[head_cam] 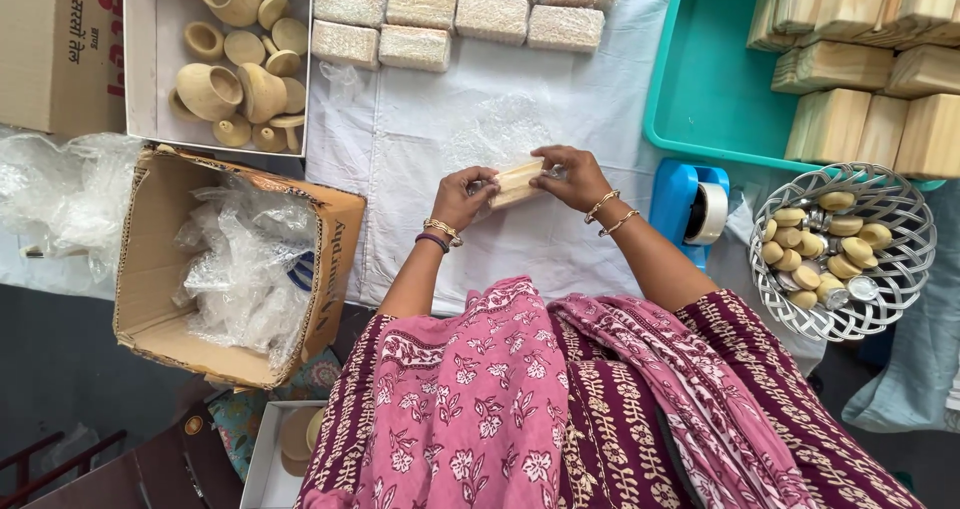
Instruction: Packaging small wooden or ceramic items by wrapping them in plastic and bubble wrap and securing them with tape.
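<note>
A: What do the hands hold?
B: The left hand (462, 197) and right hand (572, 177) each close fingers on one end of a small wooden block (517, 183), held just above the white-covered table (420, 129), partly in clear wrap.

A: What surrounds it?
B: Wrapped blocks (455, 9) beyond; teal tray (700, 89), blue tape dispenser (690, 204), wire basket (890, 299) to the right; cardboard box (150, 299) left.

Seven wrapped blocks (455, 14) lie at twelve o'clock. Two cardboard boxes (150, 299) sit at nine o'clock, one tape dispenser (690, 209) and one wire basket (900, 269) at three o'clock, one teal tray (700, 89) at one o'clock.
</note>
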